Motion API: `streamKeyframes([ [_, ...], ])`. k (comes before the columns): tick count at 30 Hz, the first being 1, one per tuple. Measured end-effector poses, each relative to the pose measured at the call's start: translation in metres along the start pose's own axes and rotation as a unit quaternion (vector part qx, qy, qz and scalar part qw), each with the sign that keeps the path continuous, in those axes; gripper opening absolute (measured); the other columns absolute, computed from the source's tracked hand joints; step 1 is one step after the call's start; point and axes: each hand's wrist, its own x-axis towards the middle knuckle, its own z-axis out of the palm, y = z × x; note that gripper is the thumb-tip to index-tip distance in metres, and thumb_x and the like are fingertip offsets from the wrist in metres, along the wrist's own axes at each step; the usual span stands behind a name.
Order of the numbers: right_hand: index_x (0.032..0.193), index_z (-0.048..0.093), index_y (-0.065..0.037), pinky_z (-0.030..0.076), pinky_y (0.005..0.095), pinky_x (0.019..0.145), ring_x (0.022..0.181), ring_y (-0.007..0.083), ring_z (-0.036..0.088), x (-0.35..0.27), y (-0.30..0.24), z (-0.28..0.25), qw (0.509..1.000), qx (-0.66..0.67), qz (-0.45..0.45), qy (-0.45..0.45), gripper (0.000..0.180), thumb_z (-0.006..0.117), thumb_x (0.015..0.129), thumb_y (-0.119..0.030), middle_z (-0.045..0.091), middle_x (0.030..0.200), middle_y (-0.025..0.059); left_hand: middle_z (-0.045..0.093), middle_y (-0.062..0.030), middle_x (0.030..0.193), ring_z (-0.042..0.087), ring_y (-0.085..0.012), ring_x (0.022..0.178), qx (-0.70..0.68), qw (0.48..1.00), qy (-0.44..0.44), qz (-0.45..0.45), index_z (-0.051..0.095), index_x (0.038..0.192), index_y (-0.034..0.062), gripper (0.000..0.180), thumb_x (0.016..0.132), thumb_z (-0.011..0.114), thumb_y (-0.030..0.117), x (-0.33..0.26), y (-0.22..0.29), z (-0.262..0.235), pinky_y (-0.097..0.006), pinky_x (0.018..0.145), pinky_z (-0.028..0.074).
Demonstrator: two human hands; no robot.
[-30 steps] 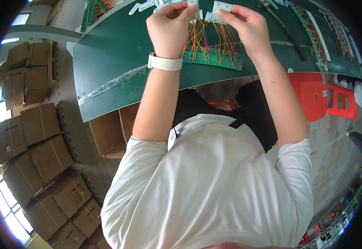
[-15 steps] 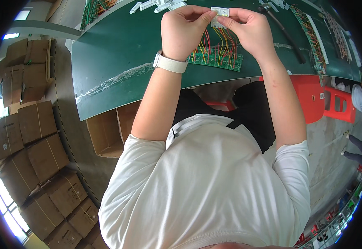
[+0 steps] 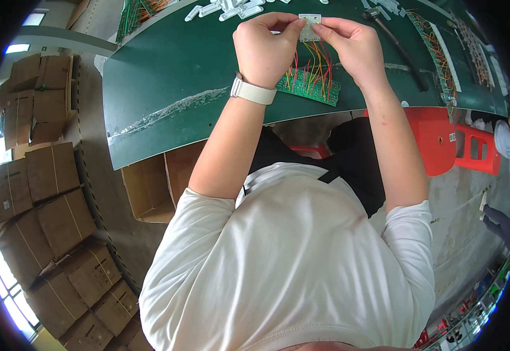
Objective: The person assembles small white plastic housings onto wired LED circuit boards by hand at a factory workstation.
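Note:
A small whitish plate with several holes (image 3: 310, 30) is pinched at its left edge by my left hand (image 3: 266, 50) and at its right edge by my right hand (image 3: 355, 51). Thumbs and forefingers of both hands are closed on it. Red and yellow wires (image 3: 318, 57) run below the plate to a green circuit board (image 3: 313, 89), which lies on the green table (image 3: 155, 88) close to its near edge. Whether the wires are joined to the plate cannot be made out.
White plastic pieces (image 3: 231, 8) lie at the far side. To the right are a black-handled hammer (image 3: 398, 47) and another wired board (image 3: 436, 52). A red stool (image 3: 436, 140) and an open cardboard box (image 3: 150, 187) stand below the table edge; stacked cartons (image 3: 62, 216) are at left.
Both hands and the plate have shifted slightly toward me, and the plate's face now shows more fully. My left forearm has moved a little right. The board's right end sits slightly nearer.

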Motion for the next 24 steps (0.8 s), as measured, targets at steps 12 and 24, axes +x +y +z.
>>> streamKeyframes([
  [12, 0.104, 0.08, -0.005, 0.057, 0.0269, 0.073, 0.075, 0.0113, 0.073, -0.011, 0.001, 0.019, 0.927, -0.239, -0.211, 0.198, 0.017, 0.08, 0.09, -0.015, 0.079, 0.086, 0.0084, 0.075, -0.0138, 0.071, 0.072, -0.022, 0.058, 0.05, 0.995, 0.084, -0.022, 0.079, 0.09, -0.0014, 0.017, 0.079, 0.083, 0.012, -0.014, 0.007, 0.022, -0.03, 0.06, 0.057],
  [24, 0.09, 0.075, 0.005, 0.052, 0.0249, 0.068, 0.074, 0.008, 0.065, 0.008, -0.008, -0.015, 0.973, 0.21, -0.016, -0.093, 0.008, 0.073, 0.092, -0.002, 0.074, 0.082, 0.0018, 0.071, -0.0026, 0.076, 0.06, -0.0076, 0.064, -0.324, 0.916, -0.181, -0.153, 0.076, 0.091, -0.0041, 0.004, 0.089, 0.074, -0.001, 0.021, -0.016, -0.009, -0.023, 0.058, 0.045],
])
